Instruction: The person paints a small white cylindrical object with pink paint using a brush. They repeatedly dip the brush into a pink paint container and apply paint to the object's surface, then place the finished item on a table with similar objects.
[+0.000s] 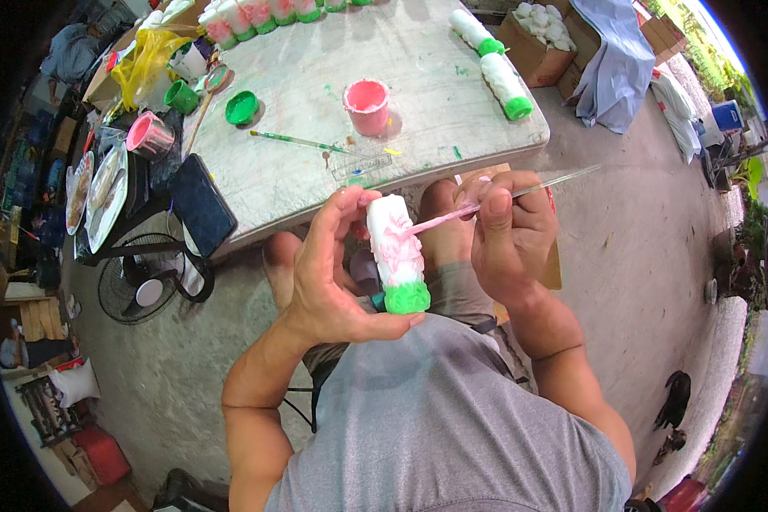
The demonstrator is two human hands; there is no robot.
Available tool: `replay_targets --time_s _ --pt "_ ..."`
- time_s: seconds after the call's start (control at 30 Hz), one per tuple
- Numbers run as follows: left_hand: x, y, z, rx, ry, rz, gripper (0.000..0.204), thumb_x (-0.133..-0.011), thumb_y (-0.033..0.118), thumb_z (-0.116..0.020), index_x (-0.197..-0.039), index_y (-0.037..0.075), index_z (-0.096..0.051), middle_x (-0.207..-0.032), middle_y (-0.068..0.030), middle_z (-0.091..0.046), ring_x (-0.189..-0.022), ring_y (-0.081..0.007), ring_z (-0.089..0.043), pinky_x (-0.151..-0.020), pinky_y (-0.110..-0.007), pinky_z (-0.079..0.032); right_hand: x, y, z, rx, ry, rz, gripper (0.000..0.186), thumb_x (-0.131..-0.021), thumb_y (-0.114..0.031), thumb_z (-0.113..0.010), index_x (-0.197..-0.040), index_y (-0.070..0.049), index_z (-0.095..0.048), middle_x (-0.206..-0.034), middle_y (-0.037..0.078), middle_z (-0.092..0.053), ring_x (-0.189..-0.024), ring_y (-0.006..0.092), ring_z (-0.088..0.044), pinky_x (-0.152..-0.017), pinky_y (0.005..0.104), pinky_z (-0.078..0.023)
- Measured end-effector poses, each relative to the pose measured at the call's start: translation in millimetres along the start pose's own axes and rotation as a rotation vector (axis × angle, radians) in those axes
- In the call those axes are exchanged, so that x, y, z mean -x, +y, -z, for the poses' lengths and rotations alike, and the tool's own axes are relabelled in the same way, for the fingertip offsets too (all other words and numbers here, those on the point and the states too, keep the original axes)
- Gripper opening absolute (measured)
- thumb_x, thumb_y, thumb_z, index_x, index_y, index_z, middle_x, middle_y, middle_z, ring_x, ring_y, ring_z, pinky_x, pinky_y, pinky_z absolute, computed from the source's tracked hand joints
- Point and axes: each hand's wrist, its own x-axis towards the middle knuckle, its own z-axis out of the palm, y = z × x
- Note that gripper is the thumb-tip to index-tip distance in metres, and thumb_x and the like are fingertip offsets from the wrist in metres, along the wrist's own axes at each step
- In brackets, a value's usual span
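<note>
My left hand (328, 273) grips a white carved pillar-shaped piece (394, 235) by its two ends, fingers at the top and thumb under the green base. Pink paint marks the raised relief on its side. In my right hand (514, 230) is a slim paintbrush (444, 220) with a clear handle, its pink-coated tip touching the relief. A cup of pink paint (367, 107) stands on the white table (299, 188) in front of me. To its left are a green paint pot (241, 108) and a second paintbrush (294, 139) lying flat.
Two white-and-green pieces (505, 85) lie along the table's right edge; several pink-tinted ones (252, 15) line the far edge. A dark phone or tablet (202, 205) rests at the left edge, near another pink cup (150, 135). A fan (142, 277) stands on the floor below.
</note>
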Motion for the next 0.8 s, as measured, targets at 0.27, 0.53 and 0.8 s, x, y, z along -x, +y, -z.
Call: replay_targets --time_s 0.27,0.53,0.8 --pt "-1 -8 -3 0.024 -0.028 -0.05 0.133 -0.053 0.016 -0.099 -0.161 -0.004 -0.023 -0.151 -0.0197 -0.046 -0.145 -0.0329 -0.046 -0.123 -0.046 -0.033 -6 10 4 -0.059 -0.017 0.022 0.019 -0.11 -0.02 -0.059 -0.107 -0.002 -0.053 -0.091 0.009 -0.067 -0.082 0.0117 -0.058 -0.077 0.0277 -0.05" --pt "-3 -7 0 -0.113 -0.035 -0.111 0.126 -0.055 0.007 -0.095 -0.161 -0.004 -0.028 -0.155 -0.0173 -0.038 -0.148 -0.0367 -0.044 -0.123 -0.048 -0.035 -6 7 3 -0.159 0.03 -0.012 0.019 -0.111 -0.021 -0.058 -0.107 -0.002 -0.053 -0.09 0.01 -0.066 -0.081 0.0131 -0.058 -0.076 0.0281 -0.05" --pt "-4 -4 3 -0.215 -0.045 -0.124 0.119 -0.055 0.006 -0.095 -0.158 -0.003 -0.036 -0.151 -0.0189 -0.037 -0.147 -0.038 -0.046 -0.121 -0.048 -0.039 -6 6 -4 -0.071 0.113 -0.053 0.019 -0.11 -0.019 -0.058 -0.105 -0.001 -0.053 -0.09 0.01 -0.067 -0.081 0.0127 -0.059 -0.075 0.0273 -0.05"
